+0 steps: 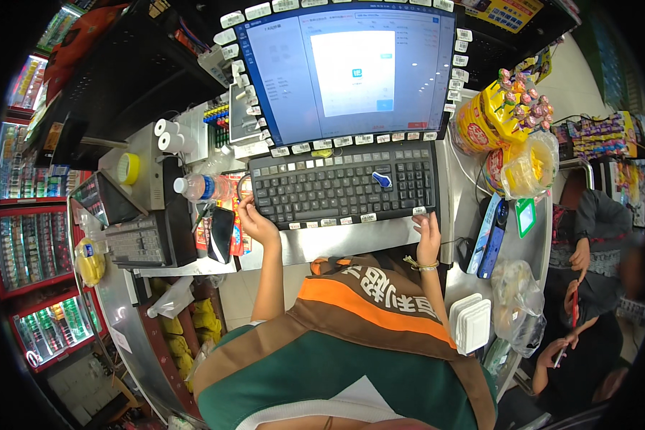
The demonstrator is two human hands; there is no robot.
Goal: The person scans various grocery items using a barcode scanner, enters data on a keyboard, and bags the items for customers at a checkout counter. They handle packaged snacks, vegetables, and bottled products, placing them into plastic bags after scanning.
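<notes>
My left hand is at the near left corner of a black computer keyboard, its fingertips at the keyboard's edge. At the near right corner is my right hand, fingers partly spread, with a bracelet on the wrist. Neither hand appears to grip anything. Small barcode labels line the keyboard's near edge, and a blue sticker lies on its keys. Behind it stands a lit monitor framed by more barcode labels, with a pale window on screen. A plastic bottle and a black smartphone lie left of my left hand.
Lollipops in a yellow tub, a jar, a blue device, white foam boxes and a plastic bag stand right. Beyond the counter are people, one holding a phone. Left are a second keyboard and paper rolls.
</notes>
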